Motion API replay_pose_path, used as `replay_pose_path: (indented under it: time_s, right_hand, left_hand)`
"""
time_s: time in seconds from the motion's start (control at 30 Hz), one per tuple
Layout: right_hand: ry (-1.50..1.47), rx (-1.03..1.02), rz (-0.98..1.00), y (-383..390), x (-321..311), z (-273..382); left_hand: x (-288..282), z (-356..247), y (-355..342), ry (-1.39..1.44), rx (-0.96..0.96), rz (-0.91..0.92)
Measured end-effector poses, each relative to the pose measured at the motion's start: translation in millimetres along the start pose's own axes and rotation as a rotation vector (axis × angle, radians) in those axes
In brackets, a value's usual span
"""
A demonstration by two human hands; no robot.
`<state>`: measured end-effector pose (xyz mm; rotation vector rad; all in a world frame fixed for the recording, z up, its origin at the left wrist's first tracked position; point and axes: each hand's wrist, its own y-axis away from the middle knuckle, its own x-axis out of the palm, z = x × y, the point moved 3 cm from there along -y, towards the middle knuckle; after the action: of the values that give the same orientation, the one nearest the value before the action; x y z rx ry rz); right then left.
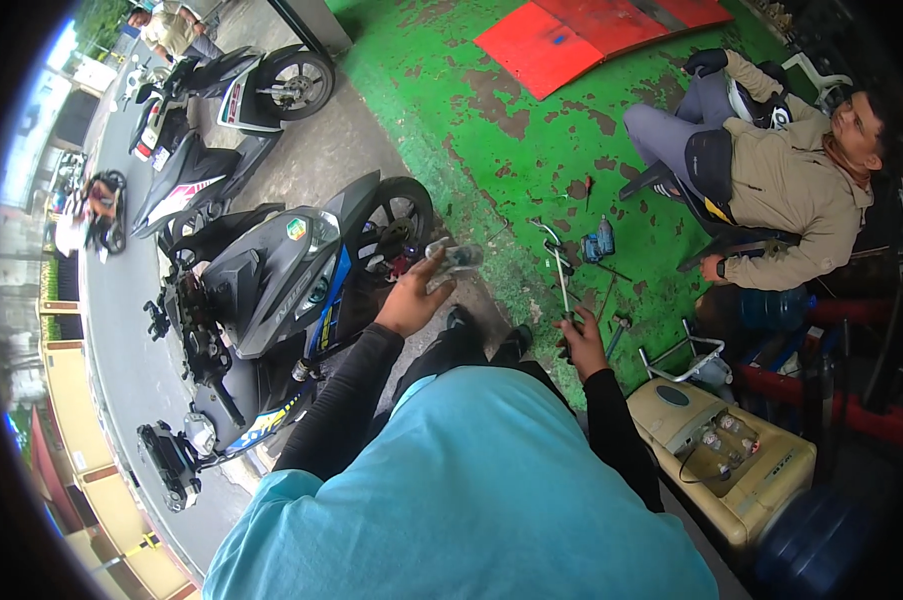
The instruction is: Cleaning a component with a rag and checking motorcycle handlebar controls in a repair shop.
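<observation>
My left hand (411,297) is raised in front of me and grips a small crumpled clear plastic bag or packet (451,260) with something grey in it. It hovers beside the rear wheel (399,215) of a black and blue scooter (271,290). My right hand (583,340) is closed around the lower end of a long thin metal rod tool (559,270) with a hooked top, held upright over the green floor. Both forearms wear black sleeves.
A person in a beige jacket (771,180) sits on a stool at the right. A small bottle (604,237) and loose tools lie on the green painted floor (471,130). A cream-coloured machine (731,460) stands at lower right. More scooters (221,100) are parked behind.
</observation>
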<state>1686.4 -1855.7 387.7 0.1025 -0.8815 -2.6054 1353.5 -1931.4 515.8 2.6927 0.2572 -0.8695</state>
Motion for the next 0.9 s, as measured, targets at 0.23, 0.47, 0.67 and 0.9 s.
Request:
replay_pose_path:
  time_s: [0.23, 0.47, 0.67, 0.9]
  right_hand:
    - [-0.141, -0.324, 0.298, -12.8, 82.9, 102.6]
    - [0.269, -0.455, 0.306, -42.8, 123.4, 158.0]
    - [0.458, -0.555, 0.409, -57.5, 167.2, 202.4]
    - [0.212, -0.440, 0.485, -77.1, 192.4, 226.9]
  left_hand:
    - [16.0, -43.4, -25.3, 0.380, 0.082, 0.243]
    - [-2.9, -61.3, -56.7, 0.444, -0.032, 0.346]
    - [-31.3, -11.7, -106.1, 0.600, -0.023, 0.174]
    - [-64.3, 26.9, -151.0, 0.821, -0.219, 0.065]
